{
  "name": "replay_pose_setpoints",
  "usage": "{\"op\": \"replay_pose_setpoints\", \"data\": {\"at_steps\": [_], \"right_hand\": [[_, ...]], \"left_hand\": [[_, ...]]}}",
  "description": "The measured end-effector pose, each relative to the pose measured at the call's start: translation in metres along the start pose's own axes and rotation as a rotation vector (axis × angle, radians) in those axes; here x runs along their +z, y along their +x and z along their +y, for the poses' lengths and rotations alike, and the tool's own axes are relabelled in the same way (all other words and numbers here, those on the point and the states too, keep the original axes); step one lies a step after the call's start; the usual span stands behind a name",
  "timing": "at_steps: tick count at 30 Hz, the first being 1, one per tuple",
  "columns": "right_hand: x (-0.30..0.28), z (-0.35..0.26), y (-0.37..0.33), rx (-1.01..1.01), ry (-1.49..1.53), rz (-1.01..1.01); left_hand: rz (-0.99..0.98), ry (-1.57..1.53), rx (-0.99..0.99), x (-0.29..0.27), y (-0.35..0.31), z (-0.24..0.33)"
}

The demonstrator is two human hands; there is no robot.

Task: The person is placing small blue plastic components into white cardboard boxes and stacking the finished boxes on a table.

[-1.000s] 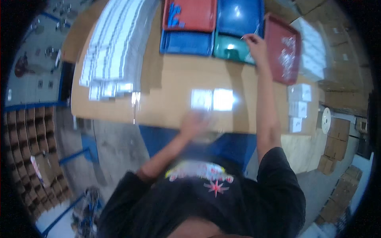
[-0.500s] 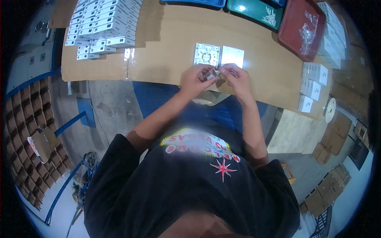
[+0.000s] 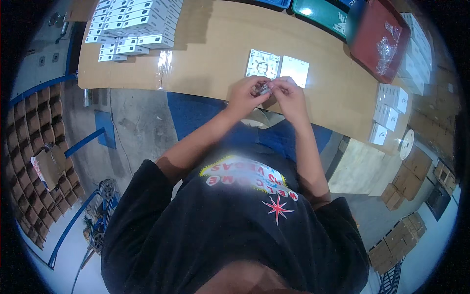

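Observation:
In front of my body, just over the table's near edge, my left hand [image 3: 243, 96] is closed round a small shiny, clear plastic packet [image 3: 265, 90]. My right hand [image 3: 290, 97] pinches the same packet at its upper right side; its contents are too small to make out. Right beyond my fingers lies a flat white plastic tray-like piece [image 3: 263, 64] with raised shapes and a ring in its middle. Beside it, to the right, is a plain white square panel [image 3: 295, 71]; whether the two are joined I cannot tell.
Stacked white boxes [image 3: 142, 24] fill the table's far left. At the far right stand a green tray [image 3: 316, 14] with white sticks, a red tray [image 3: 368, 46] with clear packets, and a blue tray [image 3: 274, 3]. More small white boxes [image 3: 387, 117] line the right edge.
My fingers have shifted on the packet, and the right hand has drawn closer to the left. The whole view has tilted slightly, moving the table in the picture.

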State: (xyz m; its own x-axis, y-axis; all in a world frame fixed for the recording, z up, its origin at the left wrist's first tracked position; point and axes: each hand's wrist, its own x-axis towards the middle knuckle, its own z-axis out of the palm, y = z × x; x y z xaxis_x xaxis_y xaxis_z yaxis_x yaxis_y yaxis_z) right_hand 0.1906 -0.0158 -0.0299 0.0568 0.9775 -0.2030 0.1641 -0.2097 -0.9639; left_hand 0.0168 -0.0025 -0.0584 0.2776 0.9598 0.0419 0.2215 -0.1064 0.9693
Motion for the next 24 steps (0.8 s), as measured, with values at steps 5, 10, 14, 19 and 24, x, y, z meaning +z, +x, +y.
{"op": "replay_pose_setpoints", "data": {"at_steps": [5, 10, 14, 19, 24], "right_hand": [[-0.004, -0.009, 0.0, 0.012, -0.086, -0.014], [-0.008, -0.006, 0.001, 0.073, -0.194, 0.028], [-0.008, -0.018, 0.002, 0.064, -0.225, 0.025], [-0.012, -0.01, 0.001, -0.017, -0.274, -0.074], [-0.012, -0.012, 0.001, -0.056, -0.21, -0.142]], "left_hand": [[-0.012, -0.024, -0.075, -0.002, 0.0, 0.006], [-0.021, -0.007, -0.037, 0.0, 0.002, 0.007], [-0.036, -0.034, -0.061, 0.0, 0.0, 0.006], [-0.048, -0.019, -0.073, 0.0, -0.001, 0.006], [-0.04, -0.051, -0.104, -0.001, -0.003, 0.006]]}}
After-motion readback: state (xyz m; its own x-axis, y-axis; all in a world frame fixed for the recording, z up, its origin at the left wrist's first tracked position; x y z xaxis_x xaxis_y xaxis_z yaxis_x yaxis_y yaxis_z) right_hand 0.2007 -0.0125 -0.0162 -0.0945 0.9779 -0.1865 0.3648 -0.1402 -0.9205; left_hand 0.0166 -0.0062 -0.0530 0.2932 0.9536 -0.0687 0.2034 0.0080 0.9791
